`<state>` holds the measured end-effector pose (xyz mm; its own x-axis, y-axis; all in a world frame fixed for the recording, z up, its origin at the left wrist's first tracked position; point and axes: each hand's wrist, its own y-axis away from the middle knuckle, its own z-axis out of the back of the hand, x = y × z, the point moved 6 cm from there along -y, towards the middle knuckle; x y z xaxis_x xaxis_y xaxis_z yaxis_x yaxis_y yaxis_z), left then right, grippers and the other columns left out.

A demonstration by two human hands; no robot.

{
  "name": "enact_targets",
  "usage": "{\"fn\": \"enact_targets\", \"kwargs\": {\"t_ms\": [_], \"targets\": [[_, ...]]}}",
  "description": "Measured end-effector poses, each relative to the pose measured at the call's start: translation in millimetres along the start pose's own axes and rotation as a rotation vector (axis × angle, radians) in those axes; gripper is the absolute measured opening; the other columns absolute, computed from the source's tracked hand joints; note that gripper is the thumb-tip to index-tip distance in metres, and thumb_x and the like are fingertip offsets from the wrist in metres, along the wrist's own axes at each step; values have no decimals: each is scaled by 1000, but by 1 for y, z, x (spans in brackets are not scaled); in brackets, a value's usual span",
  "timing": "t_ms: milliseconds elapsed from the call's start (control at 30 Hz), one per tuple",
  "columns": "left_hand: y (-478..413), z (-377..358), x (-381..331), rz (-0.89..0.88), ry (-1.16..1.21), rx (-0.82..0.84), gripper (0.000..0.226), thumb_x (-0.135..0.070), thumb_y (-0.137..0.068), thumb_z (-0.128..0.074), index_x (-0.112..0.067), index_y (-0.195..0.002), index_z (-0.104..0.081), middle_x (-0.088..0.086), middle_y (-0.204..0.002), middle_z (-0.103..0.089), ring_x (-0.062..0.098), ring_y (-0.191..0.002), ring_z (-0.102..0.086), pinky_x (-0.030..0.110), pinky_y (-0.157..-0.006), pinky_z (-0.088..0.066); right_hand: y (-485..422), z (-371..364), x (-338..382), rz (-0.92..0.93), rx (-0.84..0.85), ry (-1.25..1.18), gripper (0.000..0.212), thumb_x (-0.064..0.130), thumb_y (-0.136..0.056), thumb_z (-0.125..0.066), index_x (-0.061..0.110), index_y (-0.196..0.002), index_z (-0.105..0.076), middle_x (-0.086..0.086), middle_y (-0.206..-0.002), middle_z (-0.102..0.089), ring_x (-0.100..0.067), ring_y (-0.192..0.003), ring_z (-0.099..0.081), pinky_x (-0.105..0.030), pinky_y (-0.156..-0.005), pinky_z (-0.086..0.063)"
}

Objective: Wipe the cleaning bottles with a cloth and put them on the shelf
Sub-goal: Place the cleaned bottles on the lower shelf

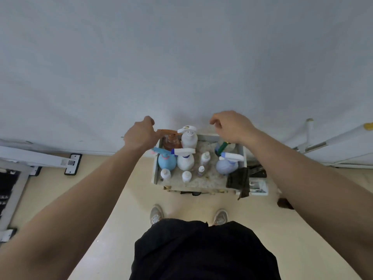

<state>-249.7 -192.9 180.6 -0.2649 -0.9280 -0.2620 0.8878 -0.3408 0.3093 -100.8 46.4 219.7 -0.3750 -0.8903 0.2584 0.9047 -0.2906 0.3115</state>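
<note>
**A:** What are the hands doing?

**B:** The left hand (pixel 139 136) is at the shelf's (pixel 207 179) eleven o'clock corner. Its fingers are curled right against the trigger head of the amber spray bottle (pixel 171 141). I cannot tell whether it actually grasps it.

**A:** And the bottles?

**B:** They stand upright and packed close, probably so they all fit. The amber one and the white pump bottle (pixel 189 138) are at twelve o'clock. The blue spray bottle (pixel 166 161) is at nine and the pale-blue sprayer (pixel 227 165) at three.

**A:** The cloth?

**B:** The cloth (pixel 238 179) is draped over the rim at four o'clock, in neither hand but handy for wiping. The right hand (pixel 232 126) hovers over one o'clock, loosely curled and holding nothing.
</note>
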Motion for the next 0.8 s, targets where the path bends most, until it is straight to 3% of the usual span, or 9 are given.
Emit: {"fn": "enact_targets", "kwargs": {"t_ms": [100,200,433,500,633,800], "targets": [[-8,6,-45,-146,-12,-28,43,-43,-91,-60,-26,-130,-52,2,-110,-68,25,-97,-63,37,-79,-53,4,-4,-37,-28,172,157,53,3,-91,-51,31,-136,-58,-2,-134,-57,-27,-119,-56,-43,-95,-50],[-7,-10,-88,-327,-27,8,42,-41,-91,-64,-26,-129,-55,1,-118,-63,24,-104,-61,40,-84,-55,8,-26,-55,6,275,327,54,7,-95,-53,35,-141,-52,-3,-138,-50,-30,-121,-49,-43,-94,-48],[-12,-55,-119,-521,-231,46,38,-27,-91,-67,-25,-128,-59,5,-123,-59,28,-106,-58,42,-84,-55,-8,-52,-54,53,200,443,38,15,-100,-52,31,-132,-61,-3,-135,-52,-28,-119,-48,-40,-87,-46],[-15,-60,-117,-536,-245,46,35,-25,-92,-66,-25,-126,-61,4,-119,-61,28,-104,-58,37,-79,-51,-15,-54,-52,15,222,486,31,16,-99,-51,29,-123,-65,-3,-126,-59,-27,-114,-54,-35,-78,-41],[-21,-59,-112,-542,-216,25,27,-23,-95,-58,-25,-121,-65,2,-113,-66,26,-101,-60,34,-71,-44,-22,-52,-53,-42,224,463,13,15,-93,-56,24,-94,-65,-3,-94,-62,-26,-80,-57,-32,-68,-42],[-23,-57,-106,-520,-170,49,28,-21,-94,-53,-24,-119,-67,1,-111,-69,26,-101,-61,34,-71,-48,-28,-53,-49,-121,165,237,11,17,-94,-57,21,-85,-62,-2,-77,-54,-27,-73,-58,-32,-64,-43]]}}
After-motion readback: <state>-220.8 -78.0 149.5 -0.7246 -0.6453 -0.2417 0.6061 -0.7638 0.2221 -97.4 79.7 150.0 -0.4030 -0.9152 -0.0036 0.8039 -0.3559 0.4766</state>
